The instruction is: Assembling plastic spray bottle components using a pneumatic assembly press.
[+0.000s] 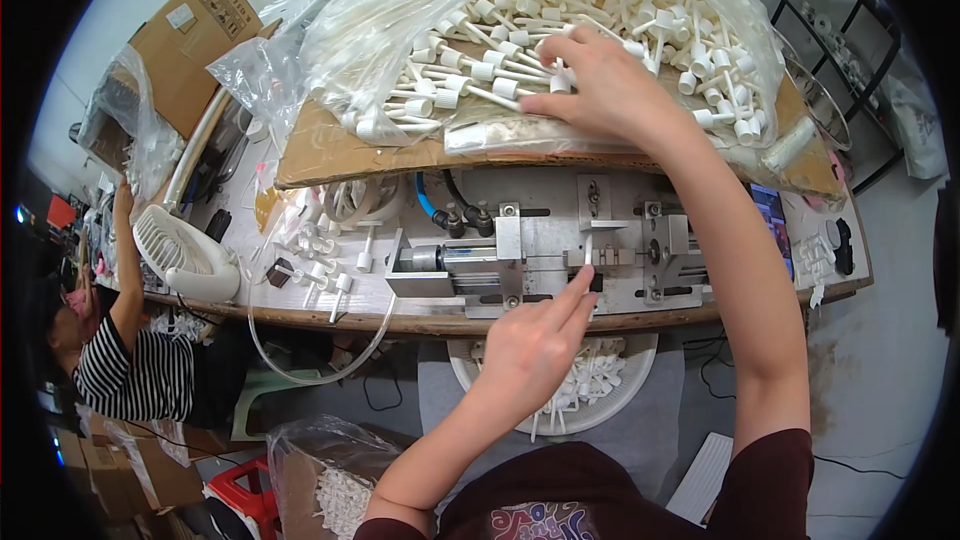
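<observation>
left hand: index extended to slim white stem on metal fixture, pinch can't be told | right hand: thumb and fingers spread at white, ribbed-cap stems, heaped

So the right arm is stretched way out front, right hand angled left with thumb and fingers spread apart. The left hand sits closer in, index finger pointing forward, left forearm slanting up and inward.
</observation>
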Demonstrator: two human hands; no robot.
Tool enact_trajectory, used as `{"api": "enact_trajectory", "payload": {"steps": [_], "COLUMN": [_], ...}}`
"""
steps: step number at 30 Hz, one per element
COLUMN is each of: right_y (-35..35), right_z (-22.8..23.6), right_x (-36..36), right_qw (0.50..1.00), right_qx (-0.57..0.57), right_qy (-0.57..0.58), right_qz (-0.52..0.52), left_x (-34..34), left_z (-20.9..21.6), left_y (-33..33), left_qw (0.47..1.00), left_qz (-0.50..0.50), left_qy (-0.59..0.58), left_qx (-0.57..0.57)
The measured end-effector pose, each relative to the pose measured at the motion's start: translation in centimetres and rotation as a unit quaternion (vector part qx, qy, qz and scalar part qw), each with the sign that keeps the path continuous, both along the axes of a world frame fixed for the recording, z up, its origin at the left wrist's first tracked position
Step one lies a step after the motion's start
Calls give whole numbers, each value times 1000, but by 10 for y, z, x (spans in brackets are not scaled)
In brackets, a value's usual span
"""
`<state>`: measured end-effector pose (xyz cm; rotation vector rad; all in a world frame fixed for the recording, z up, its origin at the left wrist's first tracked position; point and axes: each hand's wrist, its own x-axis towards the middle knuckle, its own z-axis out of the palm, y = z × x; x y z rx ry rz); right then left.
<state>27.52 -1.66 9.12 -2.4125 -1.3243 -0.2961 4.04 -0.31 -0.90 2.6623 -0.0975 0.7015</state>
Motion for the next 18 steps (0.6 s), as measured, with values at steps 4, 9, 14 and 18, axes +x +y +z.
{"api": "enact_trajectory", "payload": {"steps": [4,9,14,18], "right_y": [-29,-53,-82,-94], "right_z": [-2,-6,3,-9], "right_x": [21,28,25,-31], "right_qw": [998,987,937,865], "right_qx": [25,132,287,415], "right_qy": [36,69,179,245], "right_qz": [41,64,91,140], "left_x": [7,10,11,9], "left_z": [2,0,3,15], "left_y": [-3,2,0,-5], "left_qw": [999,999,1000,935], "left_qz": [-10,-9,-12,-52], "left_qy": [-4,1,15,51], "left_qx": [52,45,-12,-347]}}
